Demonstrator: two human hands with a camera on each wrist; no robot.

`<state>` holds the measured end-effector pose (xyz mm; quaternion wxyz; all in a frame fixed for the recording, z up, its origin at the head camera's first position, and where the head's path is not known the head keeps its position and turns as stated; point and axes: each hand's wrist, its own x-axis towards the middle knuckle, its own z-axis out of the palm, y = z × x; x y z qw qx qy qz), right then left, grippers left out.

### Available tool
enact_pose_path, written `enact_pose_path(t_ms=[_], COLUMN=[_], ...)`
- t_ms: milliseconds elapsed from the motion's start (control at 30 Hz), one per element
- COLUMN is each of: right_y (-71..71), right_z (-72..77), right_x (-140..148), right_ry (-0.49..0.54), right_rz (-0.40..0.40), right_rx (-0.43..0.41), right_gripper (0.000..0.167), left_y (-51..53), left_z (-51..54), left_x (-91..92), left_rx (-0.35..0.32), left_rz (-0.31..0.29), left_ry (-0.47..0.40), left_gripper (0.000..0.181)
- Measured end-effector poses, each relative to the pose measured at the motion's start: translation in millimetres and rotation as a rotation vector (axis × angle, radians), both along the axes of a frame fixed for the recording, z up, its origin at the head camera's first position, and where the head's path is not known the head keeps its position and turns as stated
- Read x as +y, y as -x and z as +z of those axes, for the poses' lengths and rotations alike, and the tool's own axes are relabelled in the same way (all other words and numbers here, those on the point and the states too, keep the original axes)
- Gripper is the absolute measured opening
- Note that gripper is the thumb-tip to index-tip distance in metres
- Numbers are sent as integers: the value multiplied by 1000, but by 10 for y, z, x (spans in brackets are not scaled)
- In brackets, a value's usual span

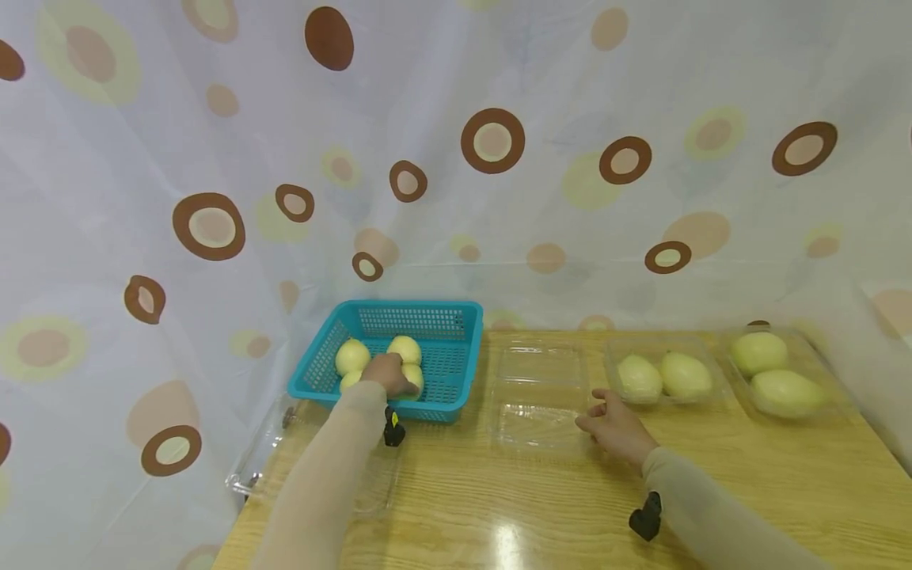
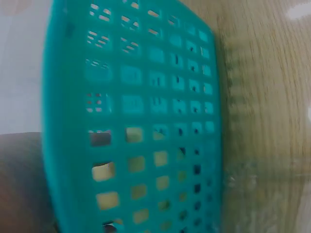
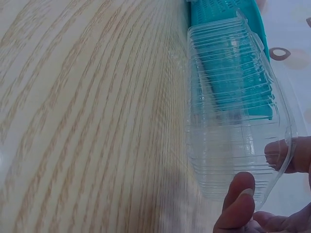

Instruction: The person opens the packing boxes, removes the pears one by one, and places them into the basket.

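Note:
A teal mesh basket [image 1: 466, 348] stands at the back left with several pale yellow pears [image 1: 352, 358] in it. My left hand [image 1: 385, 374] reaches over its front rim, the fingers curled on a pear [image 1: 413, 378] at the front right. In the left wrist view, the basket wall [image 2: 131, 75] covers most of the pears, and the hand [image 2: 22, 179] is blurred at the edge. My right hand [image 1: 618, 430] is at the right edge of an opened transparent plastic container [image 1: 537, 396]. Its thumb [image 3: 238, 199] and index finger [image 3: 279, 154] are spread apart at the container's rim.
Two more transparent containers stand at the right; the nearer one [image 1: 627, 348] and the farther one [image 1: 801, 348] hold two pears each. Transparent plastic containers [image 1: 267, 447] lie left, before the basket. A spotted curtain [image 1: 549, 190] hangs behind the wooden table [image 1: 570, 507].

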<state>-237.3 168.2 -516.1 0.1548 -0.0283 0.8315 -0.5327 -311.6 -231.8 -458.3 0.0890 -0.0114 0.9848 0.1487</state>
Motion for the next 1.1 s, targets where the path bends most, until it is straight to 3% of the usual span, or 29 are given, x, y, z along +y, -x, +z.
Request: enact_pose_path(t_ms=[100, 200, 300, 433, 533, 667, 833, 933, 1100], right_y=[11, 27, 44, 87, 136, 217, 330, 392, 467], right_z=[1, 7, 25, 45, 46, 29, 1, -17, -58], right_x=[5, 22, 48, 59, 28, -48, -108, -126, -174], right_ry=[1, 7, -2, -26, -35, -26, 84, 148, 134], right_rz=[2, 6, 13, 13, 6, -16, -65, -87, -97], right_rx=[0, 2, 10, 13, -2, -58, -126, -142, -135], right_gripper=[73, 75, 78, 83, 88, 89, 60, 52, 53], left_y=[-30, -133, -323, -595, -739, -816, -827, -849, -890], left_z=[84, 209, 295, 200, 31, -188, -417, -491, -515], left_x=[86, 310, 659, 1139, 1367, 1476, 1507, 1515, 1514], left_rx=[88, 198, 291, 298, 231, 210, 262, 267, 266], left_rz=[-40, -114, -262, -508, -589, -543, -473, -454, -441], left_ry=[-8, -29, -48, -27, 0, 34, 59, 64, 58], left_gripper=[59, 59, 54, 58, 65, 64, 57, 55, 54])
